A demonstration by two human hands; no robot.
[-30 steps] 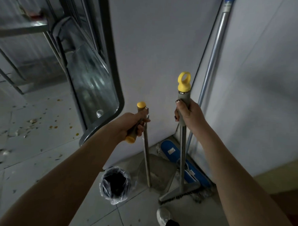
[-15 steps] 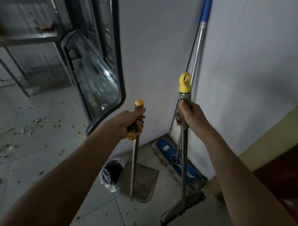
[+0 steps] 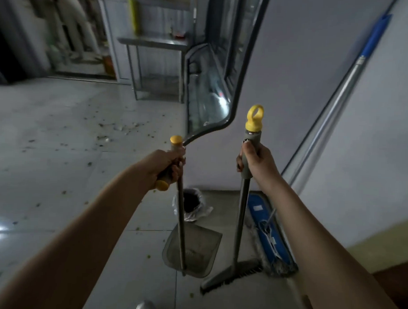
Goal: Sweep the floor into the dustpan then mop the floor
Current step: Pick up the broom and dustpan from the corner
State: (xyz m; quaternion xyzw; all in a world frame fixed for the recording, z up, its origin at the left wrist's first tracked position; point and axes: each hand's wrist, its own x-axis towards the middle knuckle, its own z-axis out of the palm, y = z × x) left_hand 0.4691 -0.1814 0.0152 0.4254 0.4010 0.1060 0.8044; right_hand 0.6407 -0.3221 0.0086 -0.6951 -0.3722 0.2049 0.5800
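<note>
Both tools gripped: left hand (image 3: 166, 165) holds dustpan (image 3: 191, 250), right hand (image 3: 256, 159) broom (image 3: 238, 225); open floor (image 3: 59, 163) leftward.

Both bare forearms reach forward from the lower corners, to either side of the grey metal dustpan pole (image 3: 181, 223). The left hand (image 3: 164, 166) is fisted round that pole's upper grip, knuckles outward. To the pole's right, the right hand (image 3: 258, 159) clasps a grey yellow-capped broom handle (image 3: 244, 202), thumb pointing up.
</note>
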